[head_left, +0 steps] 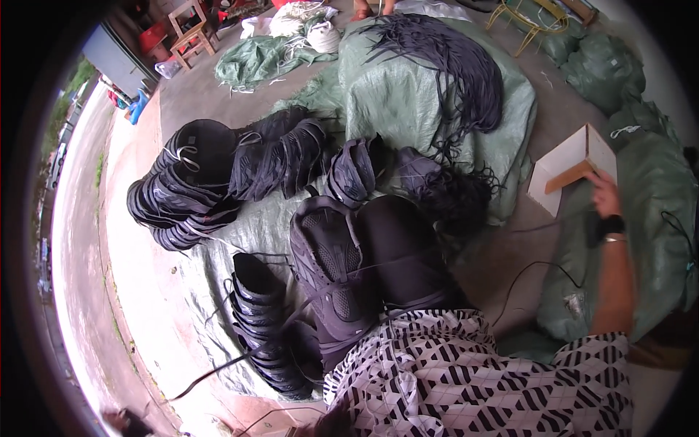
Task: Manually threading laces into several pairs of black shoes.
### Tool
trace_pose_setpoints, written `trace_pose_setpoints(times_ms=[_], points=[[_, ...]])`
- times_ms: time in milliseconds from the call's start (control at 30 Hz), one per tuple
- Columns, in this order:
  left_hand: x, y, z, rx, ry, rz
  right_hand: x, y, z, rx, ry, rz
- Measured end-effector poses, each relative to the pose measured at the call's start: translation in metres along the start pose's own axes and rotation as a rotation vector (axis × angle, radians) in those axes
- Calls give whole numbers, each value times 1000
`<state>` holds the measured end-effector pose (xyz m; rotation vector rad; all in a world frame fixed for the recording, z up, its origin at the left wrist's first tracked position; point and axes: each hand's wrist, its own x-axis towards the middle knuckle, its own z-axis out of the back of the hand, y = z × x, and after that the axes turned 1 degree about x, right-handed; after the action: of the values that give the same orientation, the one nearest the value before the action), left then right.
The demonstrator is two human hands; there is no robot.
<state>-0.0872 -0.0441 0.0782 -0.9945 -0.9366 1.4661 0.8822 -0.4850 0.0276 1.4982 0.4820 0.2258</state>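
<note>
A dark grey shoe (331, 269), partly laced, rests on my lap with its toe toward me. From it a black shoelace (240, 357) stretches tautly down to the left, toward my left hand (125, 421), which is closed, blurred and dim at the lower-left rim. My right hand (604, 195) is out at the far right, fingers closed, with a thin, faint lace line running from the shoe toward it. Right behind these fingers stands a white open box (539, 182) with a brown inner edge; whether they touch is unclear.
Nested stacks of dark shoes (182, 175) lie on a green plastic sheet (218, 269), with another stack (255, 320) beside my leg. Dark laces (466, 73) drape over a covered heap ahead. Green sacks (655, 211) line the right side. Another person's hands (371, 9) show at the top.
</note>
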Motion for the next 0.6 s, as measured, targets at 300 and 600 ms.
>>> trace_pose_setpoints(times_ms=[300, 600], points=[[-102, -100, -302, -22, 646, 159, -214, -21, -393, -318, 859, 302], [-121, -118, -375, 580, 750, -491, -279, -42, -395, -739, 930, 440]])
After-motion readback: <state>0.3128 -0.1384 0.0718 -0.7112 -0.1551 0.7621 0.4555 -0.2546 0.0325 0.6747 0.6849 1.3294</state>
